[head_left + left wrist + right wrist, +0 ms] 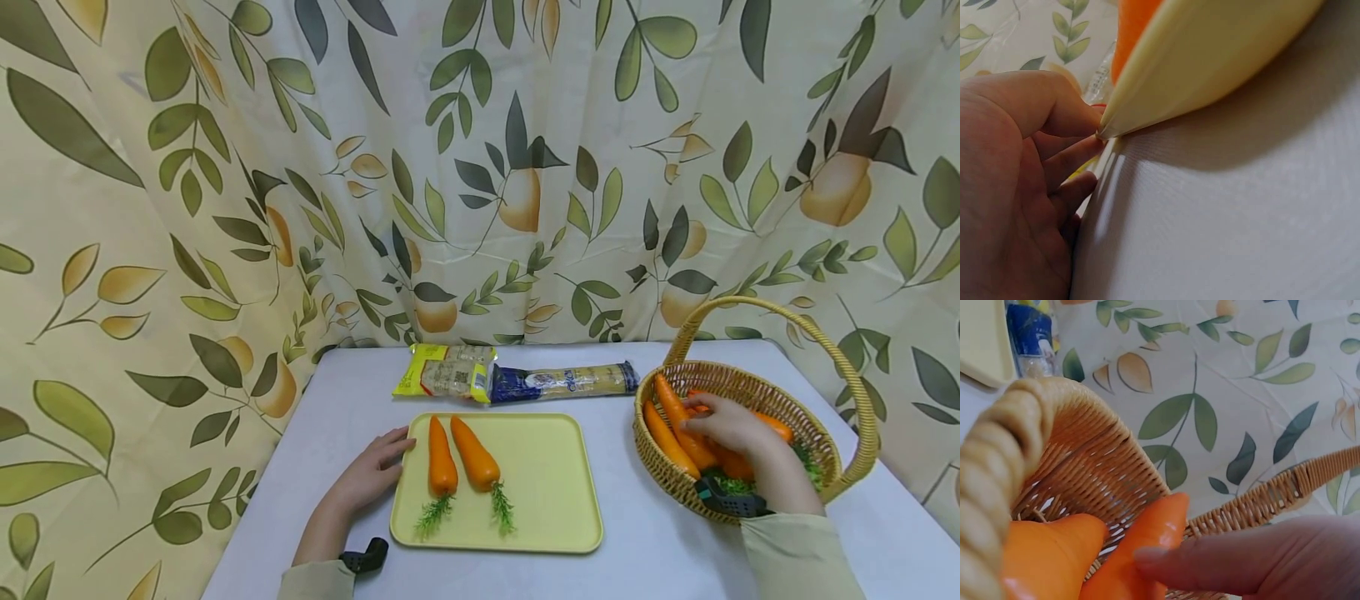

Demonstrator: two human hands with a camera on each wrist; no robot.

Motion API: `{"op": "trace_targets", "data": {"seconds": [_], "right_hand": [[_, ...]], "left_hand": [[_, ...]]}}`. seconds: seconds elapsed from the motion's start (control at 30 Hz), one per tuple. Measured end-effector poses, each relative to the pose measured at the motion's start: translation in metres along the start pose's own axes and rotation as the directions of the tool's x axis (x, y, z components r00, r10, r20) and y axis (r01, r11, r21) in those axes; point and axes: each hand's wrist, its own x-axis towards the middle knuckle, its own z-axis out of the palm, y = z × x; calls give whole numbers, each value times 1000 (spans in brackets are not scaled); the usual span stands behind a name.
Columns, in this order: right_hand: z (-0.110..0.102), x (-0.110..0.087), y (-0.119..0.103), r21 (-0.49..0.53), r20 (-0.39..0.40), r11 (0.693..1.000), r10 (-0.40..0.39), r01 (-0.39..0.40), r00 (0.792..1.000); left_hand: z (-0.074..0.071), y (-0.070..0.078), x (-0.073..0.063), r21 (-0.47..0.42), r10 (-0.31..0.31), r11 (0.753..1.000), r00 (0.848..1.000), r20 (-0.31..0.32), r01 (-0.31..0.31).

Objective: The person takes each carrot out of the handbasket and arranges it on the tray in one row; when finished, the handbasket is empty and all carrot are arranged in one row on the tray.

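To the right of the yellow tray (pixel 547 475) stands a wicker basket (pixel 723 377), where the right hand (pixel 727 429) has its grip pinching a carrot (pixel 1154 528) — thumb on its side near the tapered tip, fingers bent over, though how firmly I cannot tell. At the tray's left edge, the left hand (pixel 371 471) pinches the rim between thumb and fingertips. Two more carrots (pixel 476 458) lie on the tray, green fronds (pixel 502 510) toward its near edge. Judging by their sheen, the carrots should be stiff, light and slightly slippery — best held round the thick body, since the fronds look soft and easily bent.
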Motion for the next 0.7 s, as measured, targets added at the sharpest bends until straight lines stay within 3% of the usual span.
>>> {"op": "trace_targets", "data": {"seconds": [0.27,0.7], "right_hand": [[1,-2,0,41,-25,999,-5,6,1000],[-2,-6,-1,99,-134,995,-12,25,991]], "left_hand": [[0,0,-1,-5,-9,1000,1000,-3,9],[0,1,0,7,4,1000,1000,-11,-4]]}}
